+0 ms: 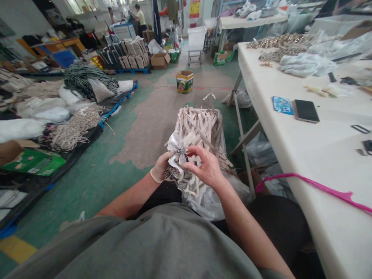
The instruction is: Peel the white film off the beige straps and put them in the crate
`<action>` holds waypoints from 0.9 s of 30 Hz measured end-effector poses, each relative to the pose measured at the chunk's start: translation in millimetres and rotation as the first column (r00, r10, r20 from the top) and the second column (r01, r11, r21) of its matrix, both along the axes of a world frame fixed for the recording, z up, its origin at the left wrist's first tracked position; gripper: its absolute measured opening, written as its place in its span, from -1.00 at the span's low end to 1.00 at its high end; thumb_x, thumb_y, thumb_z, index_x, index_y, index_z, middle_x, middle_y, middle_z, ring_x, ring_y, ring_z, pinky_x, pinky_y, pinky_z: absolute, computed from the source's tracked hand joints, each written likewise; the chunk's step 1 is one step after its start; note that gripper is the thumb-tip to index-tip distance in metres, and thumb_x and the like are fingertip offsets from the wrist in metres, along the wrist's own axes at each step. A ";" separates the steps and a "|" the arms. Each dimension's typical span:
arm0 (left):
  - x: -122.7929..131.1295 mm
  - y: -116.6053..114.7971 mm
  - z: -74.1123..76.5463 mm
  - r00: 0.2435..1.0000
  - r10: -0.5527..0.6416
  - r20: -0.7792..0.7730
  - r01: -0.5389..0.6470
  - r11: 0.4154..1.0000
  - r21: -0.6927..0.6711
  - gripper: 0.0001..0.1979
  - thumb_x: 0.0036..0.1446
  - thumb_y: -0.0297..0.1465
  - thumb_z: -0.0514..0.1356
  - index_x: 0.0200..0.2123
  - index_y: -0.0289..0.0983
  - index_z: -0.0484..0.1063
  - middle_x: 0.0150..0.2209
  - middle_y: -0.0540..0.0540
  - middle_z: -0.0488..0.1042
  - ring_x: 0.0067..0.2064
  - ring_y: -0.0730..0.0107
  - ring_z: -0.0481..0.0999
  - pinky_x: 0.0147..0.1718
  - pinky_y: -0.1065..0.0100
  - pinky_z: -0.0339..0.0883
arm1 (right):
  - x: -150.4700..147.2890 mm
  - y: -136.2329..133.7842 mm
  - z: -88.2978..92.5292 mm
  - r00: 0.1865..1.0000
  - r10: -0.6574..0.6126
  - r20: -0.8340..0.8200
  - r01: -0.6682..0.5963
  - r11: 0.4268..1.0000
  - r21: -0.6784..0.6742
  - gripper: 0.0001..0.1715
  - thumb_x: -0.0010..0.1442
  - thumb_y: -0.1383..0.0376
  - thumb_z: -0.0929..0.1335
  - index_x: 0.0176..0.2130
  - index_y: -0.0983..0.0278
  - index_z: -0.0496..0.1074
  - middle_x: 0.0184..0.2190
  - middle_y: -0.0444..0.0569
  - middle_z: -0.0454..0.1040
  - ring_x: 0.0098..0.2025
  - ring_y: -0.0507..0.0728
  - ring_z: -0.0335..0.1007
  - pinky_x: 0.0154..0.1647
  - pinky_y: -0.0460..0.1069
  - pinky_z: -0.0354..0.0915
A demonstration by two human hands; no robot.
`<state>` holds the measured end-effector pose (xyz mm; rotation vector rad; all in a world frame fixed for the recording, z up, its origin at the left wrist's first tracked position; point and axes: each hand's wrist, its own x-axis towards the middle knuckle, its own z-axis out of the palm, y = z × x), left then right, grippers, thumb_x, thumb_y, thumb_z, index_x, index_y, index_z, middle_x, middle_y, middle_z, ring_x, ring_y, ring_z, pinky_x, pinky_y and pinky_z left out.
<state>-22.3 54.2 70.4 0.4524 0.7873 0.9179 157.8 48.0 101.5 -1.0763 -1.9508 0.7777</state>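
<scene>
A crumpled clear plastic bag [178, 149], bunched at its middle, is held in front of my lap. My left hand [161, 167], in a pale glove, closes on the bag's left side. From the right, my bare right hand [205, 166] has thumb and fingertips curled at the gathered part. Small grey patterned pieces with pale edges [186, 185] show below the bag; how they are joined is hard to make out. Just beyond my hands stands a light bin [224, 130] heaped with beige strips [197, 126].
At right, a white-topped table [314, 155] bears a phone [306, 111], a blue packet [282, 105], a pink strap [314, 177] and heaped metal parts [281, 40]. A carton [185, 82] stands ahead. Pallets with sacks and cord bundles [75, 126] line the left. Two people are far off.
</scene>
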 end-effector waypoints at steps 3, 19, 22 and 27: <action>2.3 -3.4 -2.5 0.999 -0.003 0.051 0.005 0.999 -0.044 -0.75 -0.11 -0.28 0.31 -0.61 -0.33 0.40 -0.68 -0.04 0.37 -0.64 0.48 0.32 -0.60 0.45 0.27 | 0.0 2.2 -7.9 0.993 -0.053 -0.108 0.042 0.994 -0.105 -0.61 0.31 0.01 0.31 -0.31 0.24 0.50 -0.36 -0.03 0.55 -0.28 0.13 0.49 -0.22 0.00 0.33; 14.6 -10.7 2.8 0.932 -0.044 -0.360 0.162 0.939 0.304 -0.56 -0.19 -0.15 0.51 -0.35 -0.35 0.54 -0.41 0.01 0.52 -0.40 0.52 0.42 -0.35 0.48 0.27 | 3.9 4.5 -0.8 0.918 -0.396 -0.001 0.396 0.918 0.005 -0.62 0.23 0.08 0.33 -0.50 0.27 0.40 -0.57 -0.13 0.36 -0.49 0.01 0.24 -0.40 -0.08 0.14; 12.1 -9.2 1.9 0.925 -0.107 -0.364 0.215 0.939 0.270 -0.55 -0.13 -0.08 0.47 -0.44 -0.34 0.46 -0.57 0.04 0.44 -0.54 0.58 0.32 -0.51 0.50 0.17 | 11.6 13.5 -7.9 0.893 -0.430 -0.136 0.393 0.890 -0.230 -0.56 0.17 0.01 0.35 -0.55 0.26 0.35 -0.68 -0.18 0.29 -0.57 0.00 0.20 -0.48 -0.08 0.11; 13.1 -10.2 -0.1 0.940 -0.210 -0.270 0.262 0.950 0.173 -0.47 -0.09 0.04 0.40 -0.38 -0.32 0.44 -0.70 0.08 0.32 -0.69 0.59 0.18 -0.68 0.50 0.01 | 14.4 20.5 -10.2 0.846 -0.462 -0.268 0.362 0.865 -0.347 -0.54 0.10 -0.02 0.38 -0.56 0.26 0.34 -0.67 -0.19 0.31 -0.60 -0.01 0.23 -0.53 -0.10 0.14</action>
